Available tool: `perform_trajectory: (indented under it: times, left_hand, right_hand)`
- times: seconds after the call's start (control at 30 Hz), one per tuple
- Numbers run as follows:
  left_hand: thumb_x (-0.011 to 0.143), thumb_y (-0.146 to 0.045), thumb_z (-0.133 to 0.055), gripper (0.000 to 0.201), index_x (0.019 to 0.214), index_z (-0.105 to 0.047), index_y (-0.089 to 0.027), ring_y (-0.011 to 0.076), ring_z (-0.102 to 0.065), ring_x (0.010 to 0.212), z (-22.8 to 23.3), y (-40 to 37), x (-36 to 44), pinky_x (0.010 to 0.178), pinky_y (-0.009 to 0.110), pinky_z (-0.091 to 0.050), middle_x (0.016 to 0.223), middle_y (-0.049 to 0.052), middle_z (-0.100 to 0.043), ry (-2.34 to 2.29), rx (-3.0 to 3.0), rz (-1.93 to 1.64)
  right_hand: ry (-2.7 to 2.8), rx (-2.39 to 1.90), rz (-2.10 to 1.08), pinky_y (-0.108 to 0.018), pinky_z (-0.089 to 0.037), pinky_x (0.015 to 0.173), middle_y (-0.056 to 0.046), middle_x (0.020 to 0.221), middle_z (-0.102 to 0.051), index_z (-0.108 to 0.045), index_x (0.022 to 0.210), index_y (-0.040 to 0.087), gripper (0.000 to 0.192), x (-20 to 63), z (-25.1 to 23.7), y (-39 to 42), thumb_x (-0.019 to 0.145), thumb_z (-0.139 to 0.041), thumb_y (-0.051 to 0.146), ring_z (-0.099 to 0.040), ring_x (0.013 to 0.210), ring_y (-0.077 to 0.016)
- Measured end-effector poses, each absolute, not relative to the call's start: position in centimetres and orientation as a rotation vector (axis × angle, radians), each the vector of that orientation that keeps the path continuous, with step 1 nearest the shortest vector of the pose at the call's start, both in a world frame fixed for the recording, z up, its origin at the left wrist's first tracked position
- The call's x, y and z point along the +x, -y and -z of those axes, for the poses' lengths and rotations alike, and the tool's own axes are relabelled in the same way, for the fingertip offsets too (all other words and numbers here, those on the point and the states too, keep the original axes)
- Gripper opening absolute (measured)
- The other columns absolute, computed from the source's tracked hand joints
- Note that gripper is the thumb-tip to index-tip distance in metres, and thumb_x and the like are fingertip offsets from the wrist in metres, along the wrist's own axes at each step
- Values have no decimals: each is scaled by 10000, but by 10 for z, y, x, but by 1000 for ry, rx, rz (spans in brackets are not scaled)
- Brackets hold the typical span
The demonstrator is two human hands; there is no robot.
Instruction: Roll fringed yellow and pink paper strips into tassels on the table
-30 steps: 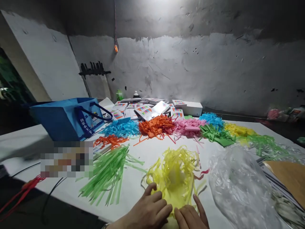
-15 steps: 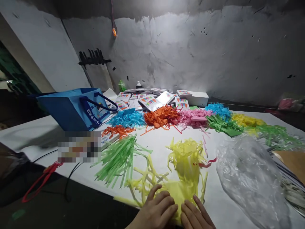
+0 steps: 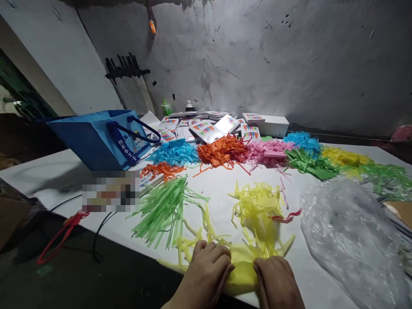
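Both hands are at the near table edge, gripping a sheet of yellow tissue paper (image 3: 242, 277) whose strips fan out away from me. My left hand (image 3: 207, 270) has its fingers curled over the paper's left side. On the right side, my right hand (image 3: 277, 277) pinches the same paper, thumb underneath. Between the hands the paper bends into a fold. Beyond it lies a bunch of yellow fringed strips (image 3: 257, 199), overlapping the held piece. A green tissue-paper fringe (image 3: 164, 210) lies to the left.
Blue, orange and pink fringe bundles (image 3: 223, 152) line the back. Behind them are piled printed packets (image 3: 206, 130) and a white box (image 3: 273, 125). A blue gift bag (image 3: 93, 141) stands left; a clear plastic bag (image 3: 350, 240) lies right. A red cord (image 3: 64, 236) hangs off the edge.
My hands have gone from lying flatter on the yellow paper to curling round its sides, lifting and folding its near part. The view has tilted down slightly.
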State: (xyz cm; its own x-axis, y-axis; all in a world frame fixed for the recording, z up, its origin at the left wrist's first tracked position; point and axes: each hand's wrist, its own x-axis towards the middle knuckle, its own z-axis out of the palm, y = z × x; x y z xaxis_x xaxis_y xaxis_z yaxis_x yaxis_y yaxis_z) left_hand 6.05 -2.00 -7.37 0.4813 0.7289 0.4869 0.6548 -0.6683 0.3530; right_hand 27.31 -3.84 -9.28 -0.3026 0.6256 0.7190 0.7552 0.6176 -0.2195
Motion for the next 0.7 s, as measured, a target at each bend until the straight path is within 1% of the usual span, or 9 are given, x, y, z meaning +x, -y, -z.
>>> perform_trajectory:
  times: [0.2,0.27,0.33,0.43,0.47,0.53,0.57,0.63,0.7]
  left_hand:
    - [975,-147,-479,238,784,-614,-190,206,-599,761,67,0,68,798,395,-322,821,26,-672,-1499,2599,-634]
    - [959,-139,-518,226,771,-635,-188,209,-610,751,66,-6,70,779,392,-331,813,32,-684,-1588,2600,-540]
    - [934,-142,-577,199,755,-652,-189,211,-621,747,67,-10,72,761,387,-336,802,29,-694,-1642,2607,-466]
    - [892,-157,-655,166,731,-659,-194,208,-624,733,71,-13,74,743,379,-343,787,14,-696,-1650,2635,-422]
    - [886,-160,-663,163,727,-656,-196,206,-622,727,72,-14,75,745,378,-347,784,10,-693,-1641,2648,-431]
    - [892,-152,-644,173,725,-645,-197,199,-610,711,72,-15,75,758,379,-356,767,3,-679,-1613,2686,-489]
    - [899,-144,-624,190,717,-634,-197,196,-600,699,70,-15,74,760,378,-359,748,2,-668,-1594,2709,-526]
    - [916,-131,-578,201,730,-620,-193,198,-586,699,65,-15,72,754,378,-361,744,11,-658,-1588,2729,-596]
    - [944,-140,-537,157,828,-632,-187,216,-602,786,59,-12,70,784,389,-368,855,40,-687,-1592,2718,-744]
  right_hand:
    - [2011,-1294,291,-341,-340,683,22,685,-573,-564,928,215,180,265,101,21,1049,-431,196,-529,608,-184]
    - [2024,-1333,300,-350,-337,686,18,707,-591,-573,948,217,160,262,102,17,1045,-445,206,-536,608,-185]
    - [2031,-1404,349,-372,-353,708,-10,759,-626,-591,1004,203,168,261,100,16,1044,-428,205,-570,648,-202]
    - [1980,-1491,507,-470,-395,840,-106,966,-700,-624,1097,165,231,262,93,17,1025,-405,161,-659,878,-283]
    - [1972,-1436,545,-511,-396,905,-133,1046,-710,-636,1113,151,247,263,91,19,1010,-413,131,-666,974,-307]
    - [2015,-1170,571,-522,-384,1034,-138,1117,-727,-664,1112,126,255,265,89,22,982,-448,87,-669,1081,-293]
    - [2032,-1029,554,-487,-377,1087,-120,1084,-747,-684,1077,120,245,265,90,24,982,-459,91,-683,1077,-265]
    - [2037,-874,515,-394,-353,1159,-69,967,-779,-713,977,128,266,266,96,27,1018,-452,160,-724,993,-206]
    - [2046,-862,514,-352,-300,1210,-38,920,-787,-724,927,146,365,269,104,31,1063,-411,275,-746,916,-174]
